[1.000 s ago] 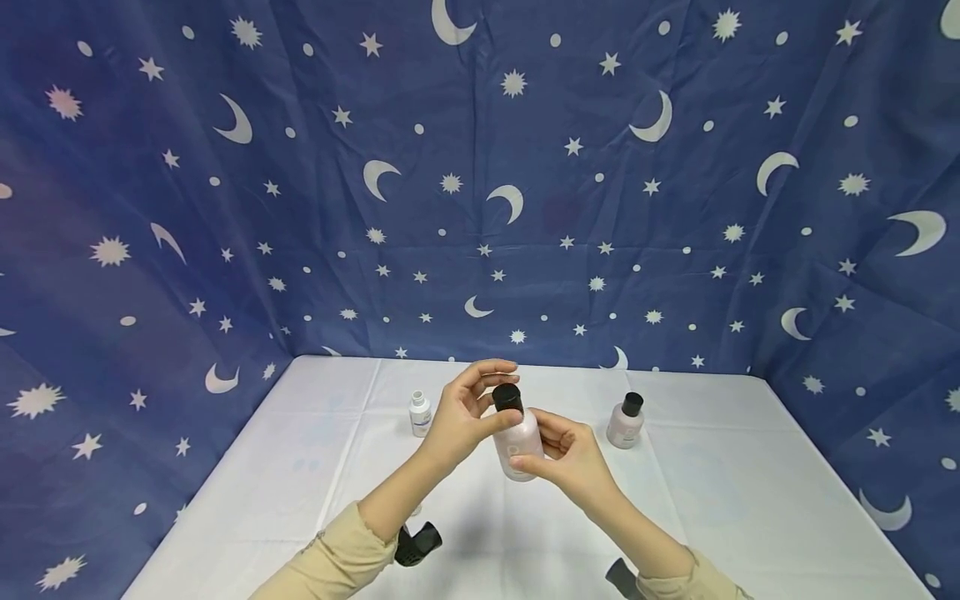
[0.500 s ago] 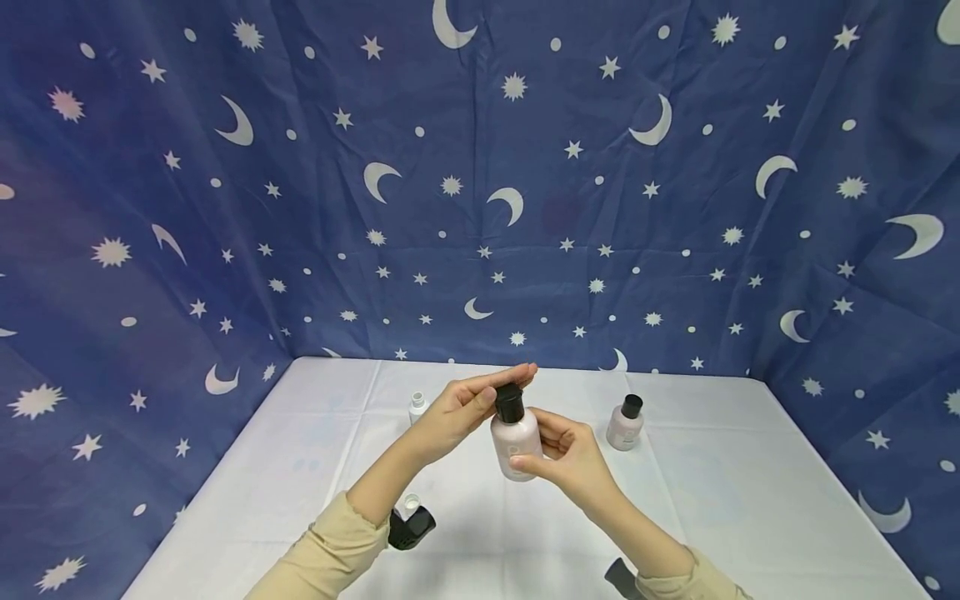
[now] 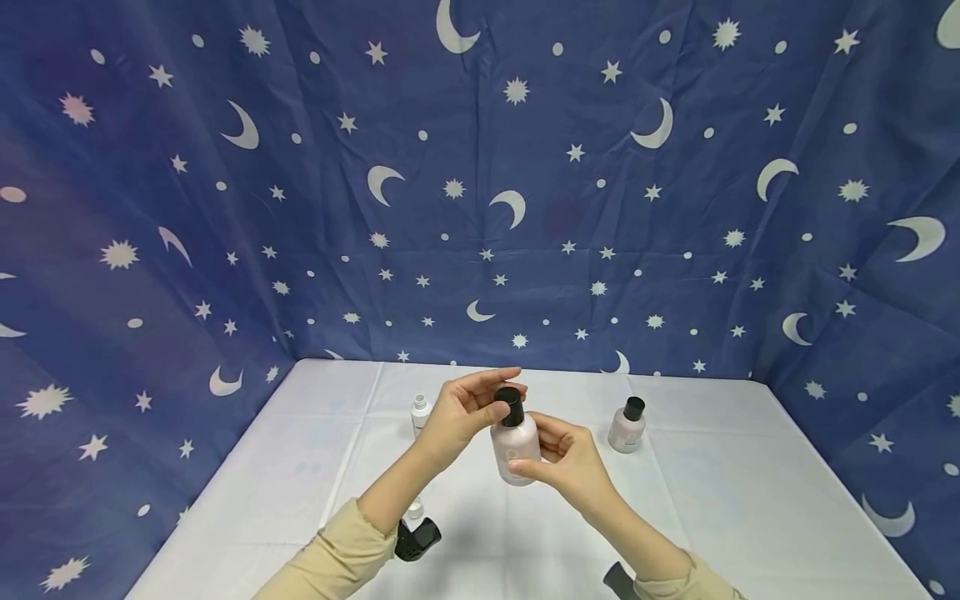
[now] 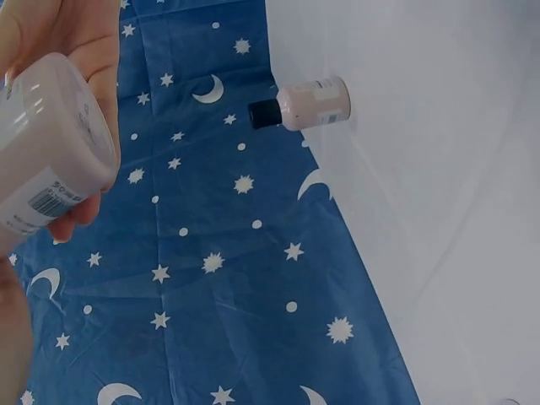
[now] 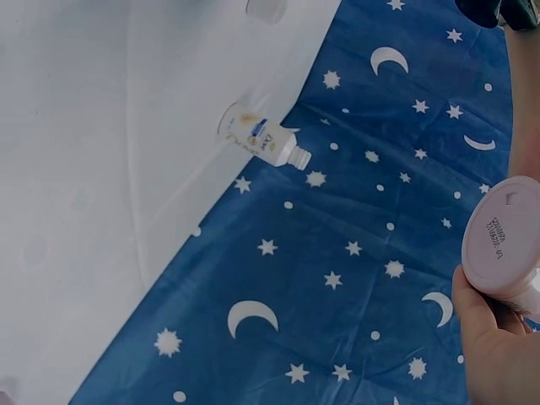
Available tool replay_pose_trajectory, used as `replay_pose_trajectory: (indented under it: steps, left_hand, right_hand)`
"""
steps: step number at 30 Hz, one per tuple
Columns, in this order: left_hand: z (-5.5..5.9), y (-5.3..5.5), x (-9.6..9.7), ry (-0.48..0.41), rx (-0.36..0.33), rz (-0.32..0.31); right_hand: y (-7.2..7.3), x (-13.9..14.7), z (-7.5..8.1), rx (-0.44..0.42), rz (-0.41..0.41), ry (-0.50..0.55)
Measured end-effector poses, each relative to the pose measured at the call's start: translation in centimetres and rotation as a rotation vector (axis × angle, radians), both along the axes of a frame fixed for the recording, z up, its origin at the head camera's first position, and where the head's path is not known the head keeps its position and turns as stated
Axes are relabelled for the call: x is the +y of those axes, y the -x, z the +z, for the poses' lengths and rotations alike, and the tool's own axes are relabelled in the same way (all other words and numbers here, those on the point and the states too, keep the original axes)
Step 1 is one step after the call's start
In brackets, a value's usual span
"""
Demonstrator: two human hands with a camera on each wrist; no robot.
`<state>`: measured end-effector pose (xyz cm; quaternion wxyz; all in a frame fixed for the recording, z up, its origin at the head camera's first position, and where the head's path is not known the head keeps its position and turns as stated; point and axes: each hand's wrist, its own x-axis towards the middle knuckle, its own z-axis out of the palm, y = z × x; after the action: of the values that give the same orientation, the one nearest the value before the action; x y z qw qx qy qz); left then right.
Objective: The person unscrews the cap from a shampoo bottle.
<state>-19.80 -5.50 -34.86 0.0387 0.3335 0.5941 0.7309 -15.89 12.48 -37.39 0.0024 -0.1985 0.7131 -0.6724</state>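
A pale pink bottle (image 3: 516,457) with a black cap (image 3: 509,406) is held up over the table, slightly tilted. My right hand (image 3: 573,462) grips its body from the right, thumb across the front. At the top, my left hand (image 3: 452,423) pinches the cap between thumb and fingers. The left wrist view shows the bottle's side (image 4: 51,152) with a barcode label, and the right wrist view its printed base (image 5: 502,236). Behind my left hand stands a small white bottle (image 3: 420,410), its neck bare. A white cap (image 3: 416,508) lies near my left forearm.
Another pink bottle (image 3: 627,427) with a black cap stands at the back right on the white-covered table (image 3: 720,492). A blue curtain (image 3: 555,292) with moons and stars hangs behind. Black wrist cameras (image 3: 417,540) sit below both forearms.
The left hand's fingers straighten out over the cap, then curl back round it, as the hand shifts slightly. The right hand keeps its grip on the bottle, nearly still.
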Motion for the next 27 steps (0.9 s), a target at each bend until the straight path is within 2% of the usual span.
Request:
replay_pose_trajectory:
  steps: [6,13,16,22,27]
  left_hand:
    - [-0.1,-0.3,0.4,-0.017,0.018,0.046]
    - [0.1,-1.0,1.4,-0.016,0.090,0.256]
    - [0.1,-1.3,1.8,-0.007,0.101,0.308]
    - [0.3,-1.6,2.0,0.014,0.067,0.335]
    - [0.3,-1.6,1.9,-0.001,0.050,0.275]
  right_hand:
    - [-0.1,-0.1,-0.2,0.001,0.013,0.002]
    - [-0.1,-0.2,0.0,0.006,-0.012,0.001]
    - [-0.1,-0.2,0.0,0.008,-0.014,0.001]
    - [-0.2,-0.4,-0.1,0.002,-0.008,0.019]
    - [-0.2,-0.5,-0.3,0.014,0.008,0.009]
